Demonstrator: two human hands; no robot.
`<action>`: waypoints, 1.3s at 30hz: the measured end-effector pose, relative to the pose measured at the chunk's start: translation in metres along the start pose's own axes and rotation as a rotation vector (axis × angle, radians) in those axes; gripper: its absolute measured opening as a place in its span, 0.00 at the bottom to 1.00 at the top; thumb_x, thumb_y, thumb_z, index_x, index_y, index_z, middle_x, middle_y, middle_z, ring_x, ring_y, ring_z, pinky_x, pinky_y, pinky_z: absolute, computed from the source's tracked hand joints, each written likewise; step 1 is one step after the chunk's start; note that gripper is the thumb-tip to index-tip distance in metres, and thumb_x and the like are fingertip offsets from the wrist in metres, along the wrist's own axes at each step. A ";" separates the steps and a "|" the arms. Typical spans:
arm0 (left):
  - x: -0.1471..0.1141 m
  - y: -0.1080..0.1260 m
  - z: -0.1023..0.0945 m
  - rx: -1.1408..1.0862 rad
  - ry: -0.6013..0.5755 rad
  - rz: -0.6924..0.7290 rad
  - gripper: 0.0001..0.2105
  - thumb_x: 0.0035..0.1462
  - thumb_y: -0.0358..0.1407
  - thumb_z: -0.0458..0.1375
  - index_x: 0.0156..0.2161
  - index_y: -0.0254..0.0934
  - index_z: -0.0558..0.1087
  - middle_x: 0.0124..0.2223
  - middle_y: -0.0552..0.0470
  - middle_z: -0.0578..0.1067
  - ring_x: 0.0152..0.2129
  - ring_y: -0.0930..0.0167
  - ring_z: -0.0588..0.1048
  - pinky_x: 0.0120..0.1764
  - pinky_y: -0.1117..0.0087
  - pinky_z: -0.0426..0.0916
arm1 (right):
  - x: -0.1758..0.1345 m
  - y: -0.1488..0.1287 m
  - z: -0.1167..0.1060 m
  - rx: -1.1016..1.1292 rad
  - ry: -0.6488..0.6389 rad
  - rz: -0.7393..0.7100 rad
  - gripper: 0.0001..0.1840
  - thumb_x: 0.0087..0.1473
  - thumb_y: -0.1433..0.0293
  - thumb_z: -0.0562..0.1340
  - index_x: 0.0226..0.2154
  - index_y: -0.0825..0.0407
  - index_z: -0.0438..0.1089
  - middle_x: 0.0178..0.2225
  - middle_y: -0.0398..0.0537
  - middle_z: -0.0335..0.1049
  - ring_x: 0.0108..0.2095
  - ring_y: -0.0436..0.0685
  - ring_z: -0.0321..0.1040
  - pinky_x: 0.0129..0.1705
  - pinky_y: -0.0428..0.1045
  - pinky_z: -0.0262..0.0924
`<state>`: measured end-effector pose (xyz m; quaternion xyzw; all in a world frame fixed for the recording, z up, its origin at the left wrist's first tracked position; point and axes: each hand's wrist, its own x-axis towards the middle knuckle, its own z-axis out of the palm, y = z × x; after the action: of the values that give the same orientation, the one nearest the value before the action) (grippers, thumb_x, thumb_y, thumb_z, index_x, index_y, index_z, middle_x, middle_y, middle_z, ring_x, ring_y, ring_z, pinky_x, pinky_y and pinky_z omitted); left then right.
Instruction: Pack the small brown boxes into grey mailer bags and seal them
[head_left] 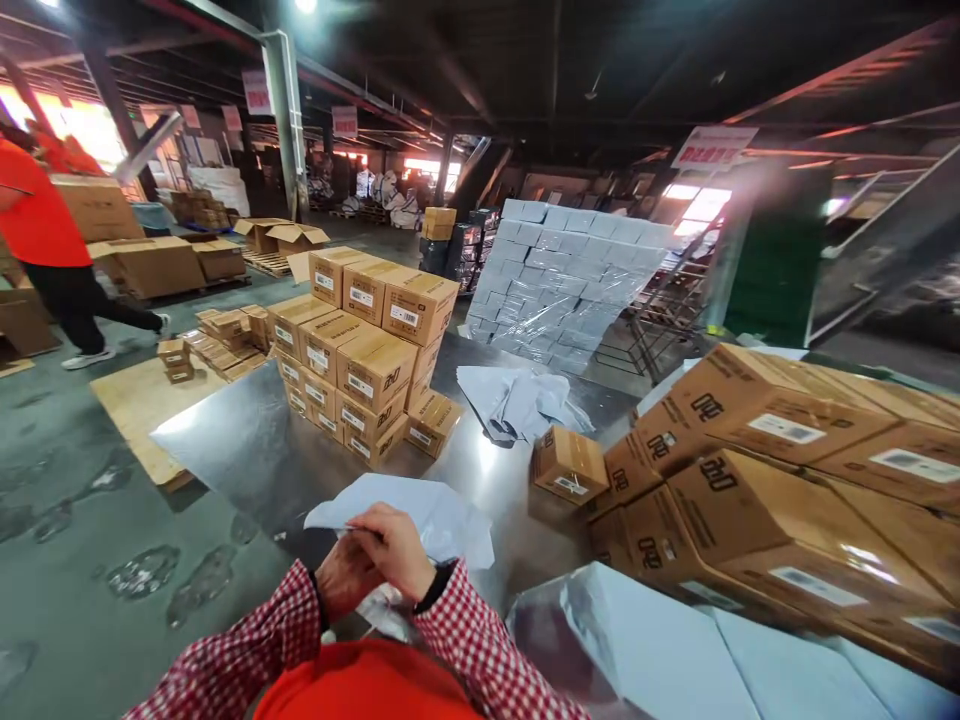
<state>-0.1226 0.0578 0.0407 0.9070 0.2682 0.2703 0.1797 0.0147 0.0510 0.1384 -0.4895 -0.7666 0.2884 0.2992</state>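
A pale grey-white plastic mailing bag [450,520] lies at the near edge of the metal table [247,440]. My left hand [346,576] and my right hand [399,548] meet at the bag's near edge, both closed on it with the fingers close together. The right hand partly covers the left fingers. Crumpled plastic hangs beneath my hands, close to my body. Beyond the bag stands a stack of small brown cartons [375,385] with white labels. Farther right rests a pile of similar loose bags [517,400], with a single carton [570,465] beside it.
Large stacked cartons [750,500] crowd the right side, and white-wrapped parcels [660,640] lie near me at lower right. A film-wrapped block of white boxes [562,280] leans behind the table. At far left, a person in orange [45,220] walks near opened cartons [157,265].
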 end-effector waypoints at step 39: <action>-0.028 0.055 -0.122 -0.408 0.512 -0.792 0.17 0.52 0.43 0.61 0.46 0.39 0.70 0.38 0.52 0.72 0.26 0.73 0.69 0.31 0.68 0.70 | -0.003 -0.004 0.008 -0.268 -0.136 -0.033 0.18 0.67 0.66 0.54 0.32 0.54 0.76 0.33 0.47 0.76 0.33 0.51 0.65 0.33 0.50 0.46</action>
<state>-0.1929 0.0200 0.1513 0.5869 0.5686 0.4419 0.3701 0.0071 0.0453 0.1353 -0.4918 -0.8246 0.2110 0.1832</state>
